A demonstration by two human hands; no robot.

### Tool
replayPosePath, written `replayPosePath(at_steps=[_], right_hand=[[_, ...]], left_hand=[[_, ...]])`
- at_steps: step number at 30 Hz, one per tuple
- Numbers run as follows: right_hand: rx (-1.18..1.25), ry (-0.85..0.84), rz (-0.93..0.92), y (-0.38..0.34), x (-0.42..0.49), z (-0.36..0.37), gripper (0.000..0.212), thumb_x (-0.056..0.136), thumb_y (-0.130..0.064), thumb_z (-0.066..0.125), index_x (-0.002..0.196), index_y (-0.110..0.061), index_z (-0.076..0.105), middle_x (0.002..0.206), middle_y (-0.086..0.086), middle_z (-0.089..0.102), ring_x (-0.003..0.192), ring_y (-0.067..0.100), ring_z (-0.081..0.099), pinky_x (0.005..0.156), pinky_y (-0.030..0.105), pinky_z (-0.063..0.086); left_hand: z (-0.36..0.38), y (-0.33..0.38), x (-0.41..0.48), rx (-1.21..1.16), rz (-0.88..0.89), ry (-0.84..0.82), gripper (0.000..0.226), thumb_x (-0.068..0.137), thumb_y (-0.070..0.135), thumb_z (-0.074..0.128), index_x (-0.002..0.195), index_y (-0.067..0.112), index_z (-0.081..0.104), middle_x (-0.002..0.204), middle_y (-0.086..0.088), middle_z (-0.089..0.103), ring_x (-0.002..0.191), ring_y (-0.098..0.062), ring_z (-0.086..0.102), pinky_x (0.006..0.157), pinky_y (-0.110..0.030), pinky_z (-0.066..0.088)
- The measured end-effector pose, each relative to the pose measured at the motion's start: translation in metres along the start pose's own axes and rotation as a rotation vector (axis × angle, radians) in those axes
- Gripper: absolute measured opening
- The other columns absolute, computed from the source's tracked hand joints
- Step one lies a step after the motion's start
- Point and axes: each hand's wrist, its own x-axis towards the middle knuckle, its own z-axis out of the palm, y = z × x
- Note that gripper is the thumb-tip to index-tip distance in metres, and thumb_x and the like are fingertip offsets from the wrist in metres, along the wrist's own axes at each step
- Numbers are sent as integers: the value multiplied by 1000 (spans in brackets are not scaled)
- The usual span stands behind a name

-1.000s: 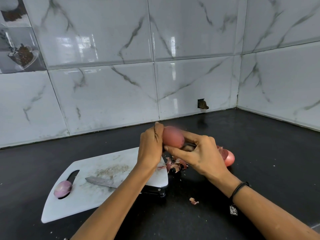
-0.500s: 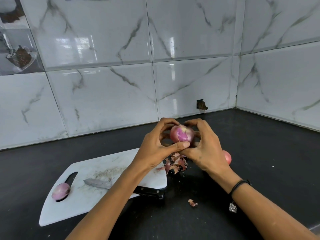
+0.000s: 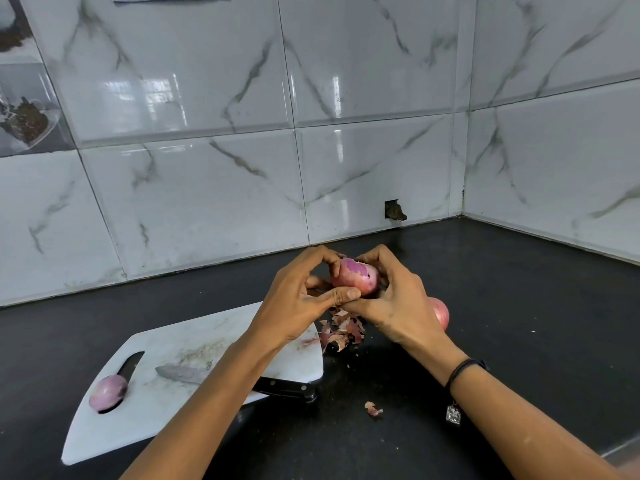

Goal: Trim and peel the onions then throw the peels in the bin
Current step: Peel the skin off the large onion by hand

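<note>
Holding: one onion (image 3: 356, 277) is gripped btwn both hands, raised above the counter (image 3: 519, 306), just past the far right corner of the cutting board (image 3: 166, 420).
L hand (image 3: 298, 299): fingers curled round the onion's left side, index arched over the top, thumb tip pressed on the near lower face.
R hand (image 3: 398, 303): curled round the right side and underneath, fingertips up by the torn skin edge (exact pinch can't be made out).
Onion skin: reddish dry skin covers most of it; a bare purple patch shows at the top, w/ a small dark spot beside it.
Peel pile (image 3: 341, 332): pink-brown scraps on the counter right below the hands, against the board's right edge.
Peel scrap (image 3: 373, 408): single bit lying nearer, apart from the pile, right of the knife handle.
Second onion (image 3: 440, 311): on the counter behind the R hand, mostly hidden by it.
Peeled onion (image 3: 107, 392): pale purple, resting in the board's handle slot at the left end.
Knife (image 3: 183, 373): flat on the board, tip pointing left, black handle off the near right edge; L forearm crosses over it.
Bracelet (image 3: 464, 368): dark cord w/ a small charm, R wrist.
Backdrop: marbled white tiled wall (image 3: 207, 185), corner at far right.
</note>
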Motion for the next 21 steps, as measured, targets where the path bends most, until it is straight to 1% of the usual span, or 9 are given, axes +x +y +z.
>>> replayPosePath(at_steps=[2, 4, 8, 11, 15, 16, 18, 20, 21], right_hand=[[3, 3, -18, 0, -1, 0, 49, 67, -15, 93, 102, -19, 59, 89, 2, 69, 75, 17, 70, 67, 39, 61], [-6, 4, -34, -2, -1, 1, 48, 70, -19, 92, 104, -19, 59, 90, 1, 69, 75, 17, 70, 67, 36, 61], [-55, -8, -81, -6, -3, 1, 45, 72, -21, 91, 105, -16, 59, 89, 0, 67, 71, 12, 69, 61, 24, 58], [-80, -6, -103, -7, -4, 1, 44, 73, -18, 90, 104, -15, 59, 87, 1, 67, 70, 13, 68, 60, 24, 58], [-94, -8, -110, -7, -4, 2, 43, 72, -18, 90, 102, -15, 60, 85, 0, 67, 70, 13, 68, 60, 22, 56], [-91, -9, -105, -7, -4, 2, 43, 72, -18, 90, 102, -15, 60, 84, 0, 67, 69, 13, 68, 59, 21, 55], [-79, -5, -82, -8, -4, 2, 42, 71, -16, 90, 101, -15, 60, 83, 1, 67, 67, 12, 68, 57, 20, 55], [-61, 9, -56, -8, -4, 1, 43, 70, -14, 90, 101, -16, 61, 82, 2, 68, 65, 14, 68, 56, 24, 57], [-50, 14, -47, -8, -4, 1, 43, 69, -13, 90, 101, -16, 61, 82, 2, 68, 65, 15, 68, 57, 26, 58]], left_hand=[[0, 2, 0, -26, -26, -10, 37, 76, 27, 86, 101, 26, 59, 118, 5, 66, 85, -18, 76, 72, -43, 64], [-1, 5, 0, -28, -32, -26, 41, 75, 27, 86, 105, 29, 58, 122, 5, 64, 86, -18, 76, 72, -45, 64], [-3, 4, 0, -7, -38, -68, 43, 78, 24, 86, 109, 29, 57, 126, 5, 60, 89, -15, 76, 73, -40, 65], [-6, 3, 0, 17, -47, -98, 43, 79, 23, 86, 107, 36, 55, 126, 2, 60, 90, -14, 75, 75, -35, 64], [-6, 1, 0, 46, -23, -119, 41, 81, 23, 84, 101, 44, 55, 127, 5, 56, 93, -14, 74, 73, -30, 63], [-6, 0, 0, 39, -17, -115, 40, 82, 22, 83, 101, 43, 55, 127, 6, 56, 93, -14, 74, 72, -29, 62], [-4, -2, -1, 8, -16, -93, 34, 82, 22, 83, 101, 36, 57, 125, 5, 57, 94, -13, 74, 72, -30, 62], [-3, -2, -1, 2, -16, -54, 29, 83, 23, 82, 101, 26, 60, 122, 4, 59, 94, -11, 73, 73, -28, 62], [-3, -3, 0, 1, -19, -38, 27, 83, 23, 82, 100, 24, 60, 121, 4, 60, 94, -11, 73, 73, -27, 61]])
